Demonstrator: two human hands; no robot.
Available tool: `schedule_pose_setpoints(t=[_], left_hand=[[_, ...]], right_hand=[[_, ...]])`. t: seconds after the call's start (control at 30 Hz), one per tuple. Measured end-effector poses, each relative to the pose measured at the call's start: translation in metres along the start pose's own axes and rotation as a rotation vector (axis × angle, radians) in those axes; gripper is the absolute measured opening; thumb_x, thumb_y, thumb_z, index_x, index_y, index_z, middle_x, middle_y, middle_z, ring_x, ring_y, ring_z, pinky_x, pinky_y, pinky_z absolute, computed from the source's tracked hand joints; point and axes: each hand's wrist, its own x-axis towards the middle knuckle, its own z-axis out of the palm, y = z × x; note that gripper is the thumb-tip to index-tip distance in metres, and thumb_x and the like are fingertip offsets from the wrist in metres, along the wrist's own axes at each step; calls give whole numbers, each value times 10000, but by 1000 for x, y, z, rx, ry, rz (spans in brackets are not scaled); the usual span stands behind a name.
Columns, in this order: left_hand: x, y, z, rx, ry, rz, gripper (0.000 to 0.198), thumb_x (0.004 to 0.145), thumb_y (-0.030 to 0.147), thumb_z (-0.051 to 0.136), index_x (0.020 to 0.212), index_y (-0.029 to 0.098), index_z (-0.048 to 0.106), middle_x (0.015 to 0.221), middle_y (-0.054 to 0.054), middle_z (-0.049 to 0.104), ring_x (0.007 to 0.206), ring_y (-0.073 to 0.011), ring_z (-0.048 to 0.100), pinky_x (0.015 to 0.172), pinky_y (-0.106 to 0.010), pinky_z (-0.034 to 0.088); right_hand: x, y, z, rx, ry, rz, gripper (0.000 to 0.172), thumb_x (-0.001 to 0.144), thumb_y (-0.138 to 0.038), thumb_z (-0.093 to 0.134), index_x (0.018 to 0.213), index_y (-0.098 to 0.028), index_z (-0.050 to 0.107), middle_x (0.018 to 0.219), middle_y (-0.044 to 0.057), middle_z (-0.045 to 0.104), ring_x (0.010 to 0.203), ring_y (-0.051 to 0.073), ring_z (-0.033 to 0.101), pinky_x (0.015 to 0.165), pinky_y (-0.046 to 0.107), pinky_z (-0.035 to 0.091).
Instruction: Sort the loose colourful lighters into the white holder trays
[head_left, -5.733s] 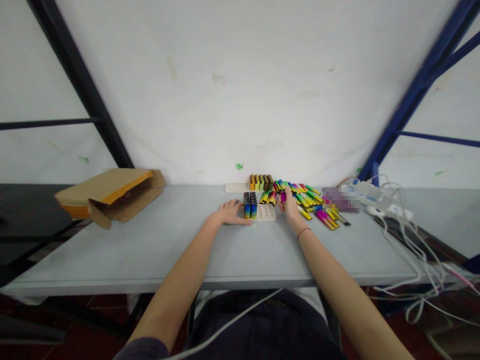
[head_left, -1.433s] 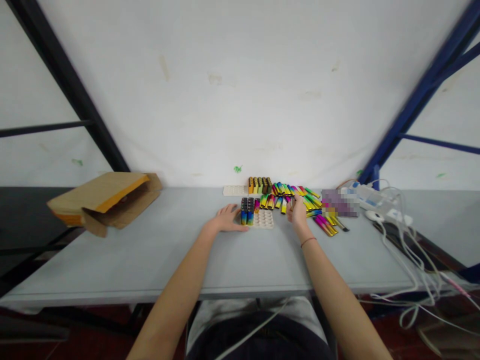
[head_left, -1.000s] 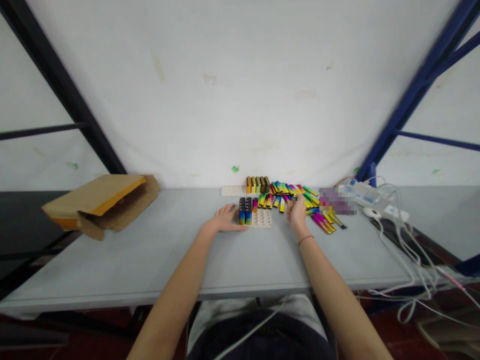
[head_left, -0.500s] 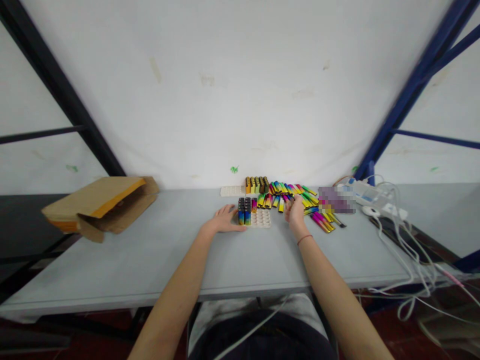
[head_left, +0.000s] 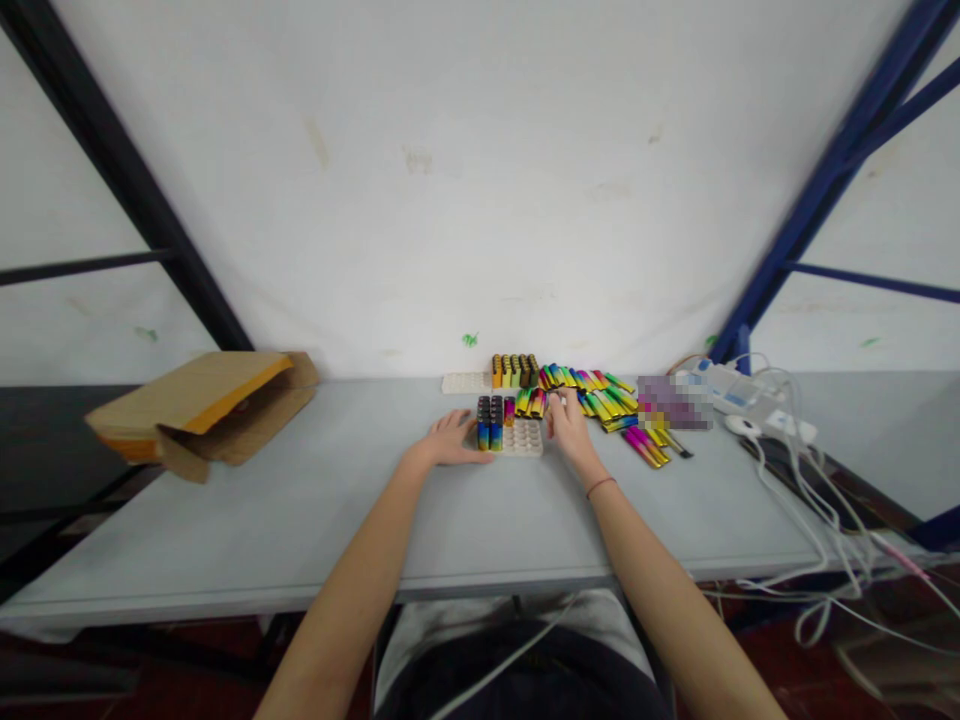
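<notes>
Grip of right hand (head_left: 568, 424) now nearer front tray (head_left: 523, 438)

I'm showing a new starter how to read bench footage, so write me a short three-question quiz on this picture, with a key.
1. True or false: the cardboard box lies toward the left end of the table.
2. Which of these is nearest to the left hand?
A) the power strip
B) the upright blue pieces
C) the white cables
3. Short answer: which hand is beside the right edge of the near tray, where bare cells show?

Key: 1. True. 2. B. 3. The right hand.
</notes>
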Motion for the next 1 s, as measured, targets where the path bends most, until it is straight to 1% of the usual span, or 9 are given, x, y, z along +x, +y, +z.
schedule_pose_setpoints(t=[0.1,0.2,0.37,0.53,0.67,0.77,0.83,0.93,1.0], left_hand=[[1,0,1,2,-1,-3,1018,692,783,540,1487,204,276,1569,-139,198,1440,-348,144,1146,-482,184],[0,0,1,2,4,-3,995,696,777,542,1475,208,294,1566,-136,210,1441,-344,144,1146,-476,185],[0,0,1,-17,12,0,982,696,765,563,1462,201,319,1559,-140,224,1437,-351,156,1147,-464,185],[0,-1,2,-14,10,2,988,694,767,560,1466,208,303,1560,-135,224,1436,-359,147,1139,-489,191],[0,0,2,-12,12,-6,988,691,775,552,1469,224,295,1561,-126,223,1437,-349,148,1144,-481,186],[0,0,2,-18,10,-3,981,693,776,550,1469,233,297,1558,-120,229,1437,-348,148,1146,-489,178],[0,0,2,-12,7,0,986,699,770,550,1473,215,293,1558,-131,221,1437,-348,147,1147,-492,174],[0,0,2,-7,6,-1,1004,703,764,554,1477,182,287,1559,-149,208,1437,-348,146,1150,-486,170],[0,0,2,-8,4,-1,1000,703,763,557,1475,185,293,1560,-147,207,1439,-346,141,1151,-486,168]], right_hand=[[-3,-10,5,6,-33,-82,386,862,-538,476,998,-184,551,751,21,592,691,171,560,628,284,447],[-4,-16,9,19,-46,-121,379,820,-523,538,948,-173,609,907,75,642,819,197,591,690,300,474],[-9,-13,15,8,-121,-95,338,820,-462,562,977,-173,639,942,86,684,837,202,637,781,328,503],[-12,-13,19,-104,-188,-167,288,864,-381,534,1051,-183,627,961,79,693,823,189,655,794,326,510],[-13,-16,23,-214,-170,-250,256,891,-330,505,1096,-202,593,922,63,675,811,187,649,760,310,505],[-12,-19,25,-340,-158,-344,235,904,-298,469,1051,-190,618,953,83,659,848,200,628,777,311,491],[-11,-19,25,-408,-158,-381,262,904,-256,439,1076,-181,622,990,93,649,883,204,613,801,307,479],[-7,-16,18,-527,-104,-333,325,897,-187,394,1127,-170,622,1022,103,637,922,208,596,841,305,455],[-4,-13,9,-684,-10,-212,362,887,-158,384,1156,-149,626,1037,133,627,965,236,579,872,332,433]])
